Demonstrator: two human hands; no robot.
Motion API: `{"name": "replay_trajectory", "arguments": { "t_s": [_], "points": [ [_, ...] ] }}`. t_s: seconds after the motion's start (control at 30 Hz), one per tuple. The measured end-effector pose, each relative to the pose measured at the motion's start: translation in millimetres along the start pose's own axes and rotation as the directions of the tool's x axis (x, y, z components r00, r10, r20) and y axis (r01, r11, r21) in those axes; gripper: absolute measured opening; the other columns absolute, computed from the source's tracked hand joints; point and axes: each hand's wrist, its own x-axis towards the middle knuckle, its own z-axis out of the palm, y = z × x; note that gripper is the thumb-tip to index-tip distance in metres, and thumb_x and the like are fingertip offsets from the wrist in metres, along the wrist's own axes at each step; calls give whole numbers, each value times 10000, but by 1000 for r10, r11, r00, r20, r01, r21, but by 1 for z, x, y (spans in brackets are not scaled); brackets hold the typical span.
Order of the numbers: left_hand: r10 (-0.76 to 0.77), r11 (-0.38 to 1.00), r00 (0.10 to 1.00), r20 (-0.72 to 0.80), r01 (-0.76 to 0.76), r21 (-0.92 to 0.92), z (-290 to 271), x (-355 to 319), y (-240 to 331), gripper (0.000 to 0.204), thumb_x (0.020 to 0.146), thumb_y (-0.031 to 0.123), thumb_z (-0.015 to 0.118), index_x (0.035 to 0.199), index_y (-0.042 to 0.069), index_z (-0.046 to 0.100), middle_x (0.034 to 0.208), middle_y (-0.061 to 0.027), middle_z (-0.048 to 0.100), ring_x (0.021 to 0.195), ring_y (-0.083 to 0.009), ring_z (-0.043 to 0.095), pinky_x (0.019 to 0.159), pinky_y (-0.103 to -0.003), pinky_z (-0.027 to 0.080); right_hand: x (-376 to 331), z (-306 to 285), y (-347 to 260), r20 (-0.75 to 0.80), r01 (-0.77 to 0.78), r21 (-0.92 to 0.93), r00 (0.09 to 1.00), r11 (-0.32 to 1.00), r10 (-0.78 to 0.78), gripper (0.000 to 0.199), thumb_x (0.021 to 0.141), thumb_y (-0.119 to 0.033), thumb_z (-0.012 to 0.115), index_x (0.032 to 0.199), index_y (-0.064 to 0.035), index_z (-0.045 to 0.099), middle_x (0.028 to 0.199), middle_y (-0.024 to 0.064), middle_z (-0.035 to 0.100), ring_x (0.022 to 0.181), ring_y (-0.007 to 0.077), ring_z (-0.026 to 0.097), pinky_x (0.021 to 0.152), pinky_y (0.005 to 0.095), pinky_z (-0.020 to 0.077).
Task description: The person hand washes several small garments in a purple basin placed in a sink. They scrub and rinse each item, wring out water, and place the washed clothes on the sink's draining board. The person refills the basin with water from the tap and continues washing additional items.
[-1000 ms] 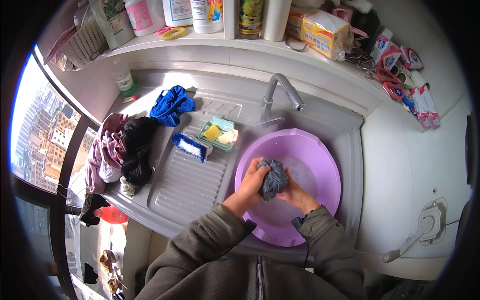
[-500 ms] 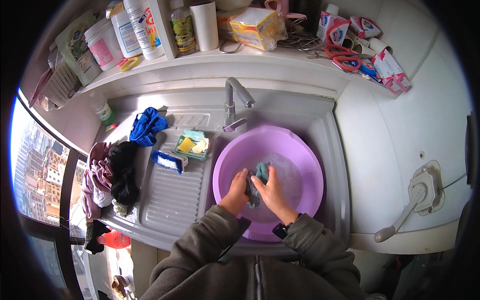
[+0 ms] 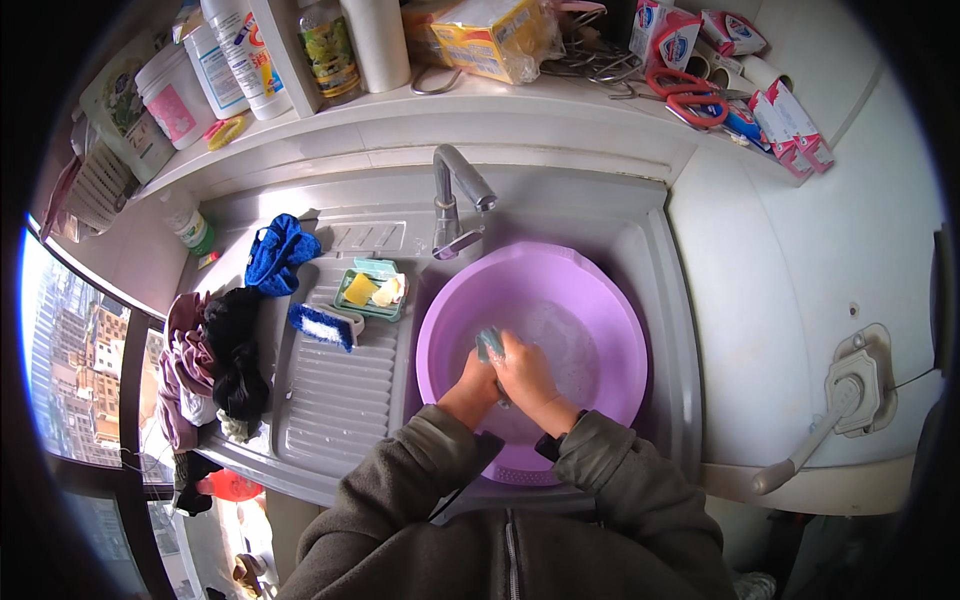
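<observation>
Both my hands are over the near left part of a purple basin (image 3: pixel 625 390), pressed together around a wet grey-green cloth (image 3: pixel 489 345). My left hand (image 3: pixel 472 387) is closed on the cloth from the left. My right hand (image 3: pixel 527 370) wraps it from the other side, fingers folded toward the left hand. A bunched bit of the cloth sticks out above the fingers; most of the rest is hidden in the grip. Cloudy, sudsy water (image 3: pixel 565 345) lies in the basin below.
A tap (image 3: pixel 447 205) rises behind the basin. On the ribbed drainboard (image 3: pixel 330 410) are a soap dish (image 3: pixel 372 308), a blue-and-white scrub brush (image 3: pixel 325 327), a blue cloth (image 3: pixel 281 255) and piled dark and mauve clothes (image 3: pixel 235 350). A crowded shelf (image 3: pixel 400 117) runs along the back.
My hands have closed together, squeezing the cloth that hung loosely between them before. My right hand has shifted slightly left. The whole view has tilted a little.
</observation>
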Motion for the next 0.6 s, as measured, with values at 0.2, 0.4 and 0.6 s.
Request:
{"name": "replay_trajectory", "arguments": {
  "t_s": [0.2, 0.4, 0.6],
  "points": [
    [46, 999, 997, 63, -44, -30, 3, -3, 1, 258, 1049, 255, 499, 1020, 48, 652, 915, -75, 681, 751, -230, 663, 642, -394, 547, 2, -3, 3, 57, -53, -70, 997, 996, 57, 232, 953, -256, 654, 988, -43, 568, 787, 225, 685, 752, 452, 673, 652, 558, 521],
    [-109, 964, 990, -91, 128, 234, 14, -21, 9, 277, 1045, 307, 511, 1036, 69, 651, 890, -54, 670, 716, -200, 657, 558, -400, 541, 1, 10, 25, -152, -143, -143, 981, 979, 121, 321, 948, -325, 673, 1023, -35, 558, 845, 236, 695, 818, 448, 687, 691, 529, 540],
    [62, 977, 995, 79, -77, 201, 44, -34, 20, 250, 1038, 283, 542, 1061, 60, 652, 907, -55, 672, 751, -190, 670, 600, -381, 564, 12, -5, 73, 345, -600, 674, 772, 431, 534, 496, 923, -494, 733, 1081, -39, 612, 924, 89, 693, 842, 263, 683, 758, 374, 549]
  ]
}}
